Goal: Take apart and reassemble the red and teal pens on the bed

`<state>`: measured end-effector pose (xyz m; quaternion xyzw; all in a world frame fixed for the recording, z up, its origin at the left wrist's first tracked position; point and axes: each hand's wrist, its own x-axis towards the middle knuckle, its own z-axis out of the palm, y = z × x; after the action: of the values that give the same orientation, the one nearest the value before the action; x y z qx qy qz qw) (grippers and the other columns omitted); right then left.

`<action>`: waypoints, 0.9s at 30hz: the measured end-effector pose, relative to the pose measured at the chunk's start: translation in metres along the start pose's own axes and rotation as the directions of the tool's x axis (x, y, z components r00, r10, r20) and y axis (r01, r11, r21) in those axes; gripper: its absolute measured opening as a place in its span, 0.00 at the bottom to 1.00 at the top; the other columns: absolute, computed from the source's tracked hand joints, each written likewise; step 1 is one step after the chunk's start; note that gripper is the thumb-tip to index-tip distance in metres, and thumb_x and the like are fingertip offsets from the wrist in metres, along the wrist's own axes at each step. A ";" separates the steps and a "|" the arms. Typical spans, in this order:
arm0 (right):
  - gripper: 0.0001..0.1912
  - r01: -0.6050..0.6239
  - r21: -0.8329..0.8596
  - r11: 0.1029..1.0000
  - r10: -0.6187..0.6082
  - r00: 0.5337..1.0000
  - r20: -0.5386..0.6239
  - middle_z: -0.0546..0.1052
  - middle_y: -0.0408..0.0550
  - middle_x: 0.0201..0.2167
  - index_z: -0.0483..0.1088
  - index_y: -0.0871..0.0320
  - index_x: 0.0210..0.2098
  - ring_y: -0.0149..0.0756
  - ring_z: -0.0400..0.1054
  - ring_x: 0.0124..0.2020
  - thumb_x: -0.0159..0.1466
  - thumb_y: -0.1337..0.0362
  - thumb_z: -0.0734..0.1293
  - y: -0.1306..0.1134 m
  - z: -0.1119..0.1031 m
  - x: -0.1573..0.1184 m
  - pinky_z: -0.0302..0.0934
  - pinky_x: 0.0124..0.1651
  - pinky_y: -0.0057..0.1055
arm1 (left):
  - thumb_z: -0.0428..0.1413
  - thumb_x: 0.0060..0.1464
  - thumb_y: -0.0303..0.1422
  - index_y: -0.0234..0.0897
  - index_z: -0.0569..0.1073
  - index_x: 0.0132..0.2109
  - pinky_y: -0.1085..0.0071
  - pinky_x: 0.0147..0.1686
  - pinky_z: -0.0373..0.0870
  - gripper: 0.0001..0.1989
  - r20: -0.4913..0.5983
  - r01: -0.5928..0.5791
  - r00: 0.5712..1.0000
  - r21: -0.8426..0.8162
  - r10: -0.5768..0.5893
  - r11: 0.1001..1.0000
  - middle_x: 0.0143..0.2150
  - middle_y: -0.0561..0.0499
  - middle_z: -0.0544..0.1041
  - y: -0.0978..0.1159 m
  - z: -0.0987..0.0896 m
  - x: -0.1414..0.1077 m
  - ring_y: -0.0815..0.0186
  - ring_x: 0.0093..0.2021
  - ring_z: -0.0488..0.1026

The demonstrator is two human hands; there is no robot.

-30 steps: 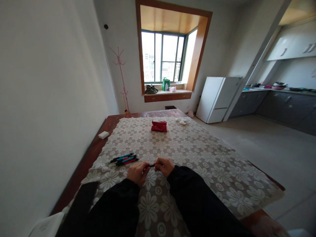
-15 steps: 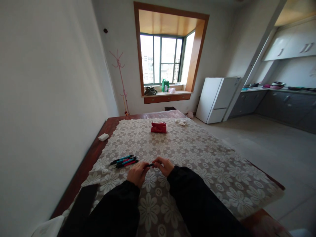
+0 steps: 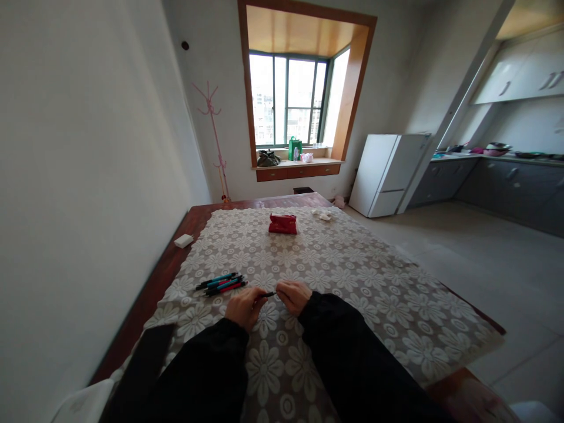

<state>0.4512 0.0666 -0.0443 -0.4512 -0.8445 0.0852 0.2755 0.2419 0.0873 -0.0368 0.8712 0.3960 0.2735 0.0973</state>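
Note:
Between my two hands is a thin dark pen [image 3: 269, 294], held above the flowered tablecloth [image 3: 361, 294]. My left hand [image 3: 245, 306] has its fingers closed round the pen's left part. At its right end, the fingertips of my right hand [image 3: 294, 295] are pinched together; whether they grip the tip or a small piece is too small to tell. Several pens [image 3: 222, 284] in black, blue and red lie in a loose pile just left of my left hand. Farther back, a red pouch [image 3: 282, 224] sits on the cloth.
A dark flat object [image 3: 154, 352] lies left of my left forearm. On the table's left edge is a white box [image 3: 184, 241]. Crumpled white tissue [image 3: 323, 215] lies at the back. A white fridge [image 3: 388, 175] stands beyond the table.
My right hand has drawn slightly back from the pen, and its fingers are closer together. The camera view has shifted a little.

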 end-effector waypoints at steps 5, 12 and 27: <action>0.06 -0.036 -0.039 0.999 0.038 0.998 0.049 0.71 0.46 0.30 0.65 0.57 0.34 0.33 0.65 0.33 0.65 0.67 0.57 -0.003 0.001 0.000 0.56 0.38 0.27 | 0.50 0.57 0.36 0.40 0.72 0.38 0.73 0.34 0.68 0.08 0.038 0.023 0.999 -0.040 -0.022 0.999 0.32 0.52 0.77 0.000 0.001 0.001 0.67 0.33 0.74; 0.10 -0.042 0.018 0.999 0.041 0.999 0.026 0.74 0.47 0.35 0.68 0.55 0.42 0.35 0.68 0.39 0.66 0.64 0.57 -0.002 0.002 0.001 0.59 0.43 0.29 | 0.52 0.54 0.31 0.40 0.67 0.49 0.70 0.41 0.70 0.14 0.071 0.094 0.994 -0.251 -0.078 0.963 0.37 0.50 0.76 -0.003 0.007 0.001 0.66 0.37 0.75; 0.13 -0.053 0.130 0.990 0.064 0.994 -0.086 0.74 0.48 0.37 0.67 0.56 0.46 0.35 0.68 0.39 0.63 0.69 0.59 -0.002 0.001 0.000 0.60 0.43 0.28 | 0.40 0.62 0.36 0.42 0.72 0.40 0.70 0.36 0.67 0.15 0.108 0.127 0.987 -0.073 -0.118 0.989 0.32 0.52 0.78 0.003 -0.002 0.001 0.64 0.35 0.75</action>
<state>0.4497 0.0660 -0.0440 -0.4606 -0.8105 0.1269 0.3389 0.2430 0.0862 -0.0337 0.8536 0.4321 0.2371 0.1688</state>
